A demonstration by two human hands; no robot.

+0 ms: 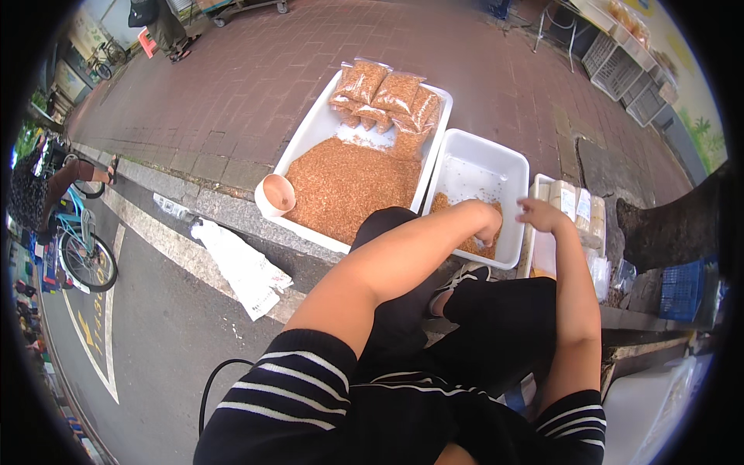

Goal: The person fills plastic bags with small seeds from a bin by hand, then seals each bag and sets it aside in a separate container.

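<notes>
My left hand (pixel 485 222) reaches down into the smaller white plastic bin (pixel 514 154), its bent fingers at a small heap of orange-brown dried bits (pixel 488 249). The fingertips are partly hidden, so a grip on anything is unclear. Over that bin's right rim, my right hand (pixel 543 215) hangs with fingers apart and nothing visible in them. To the left, a larger white tray (pixel 317 119) bears a big pile of similar bits (pixel 354 180) and several filled clear plastic bags (pixel 398 93) stacked at its far end. A whitish scoop or cup (pixel 274 195) rests at its near left corner.
Wrapped bundles (pixel 572 203) stand in a narrow white tray by my right hand. A tree trunk (pixel 657 226) and a blue crate (pixel 680 290) are further right. A white plastic sack (pixel 241 270) lies by the kerb. A person rides a blue bicycle (pixel 87 238) at left.
</notes>
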